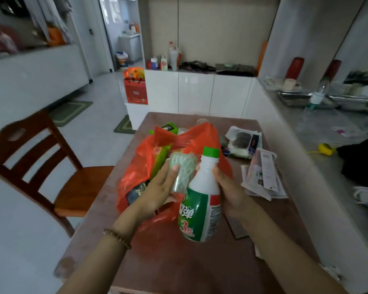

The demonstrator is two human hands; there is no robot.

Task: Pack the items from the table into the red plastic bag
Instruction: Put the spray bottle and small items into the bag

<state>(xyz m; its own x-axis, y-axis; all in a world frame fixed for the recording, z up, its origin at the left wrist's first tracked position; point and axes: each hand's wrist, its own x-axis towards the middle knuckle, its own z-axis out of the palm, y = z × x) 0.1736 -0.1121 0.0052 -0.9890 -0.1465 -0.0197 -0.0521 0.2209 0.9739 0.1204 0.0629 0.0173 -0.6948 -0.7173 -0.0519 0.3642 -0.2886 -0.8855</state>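
The red plastic bag (136, 166) lies open on the brown table (179, 262), with a green box (160, 160) and a dark packet (136, 193) inside it. My left hand (157, 189) holds a small clear pack of green-tipped sticks (183, 172) over the bag's mouth. My right hand (229, 187) grips a white bottle with a green cap and green label (200, 204) by its shoulder, upright, just right of the bag. Papers and leaflets (261, 177) and a packet with dark pads (242, 141) lie on the table's right side.
A wooden chair (51, 166) stands left of the table. A grey counter (327, 134) runs along the right with metal trays, a bottle and a yellow tape measure (326, 149). White cabinets and a red gift bag (135, 90) stand beyond the table.
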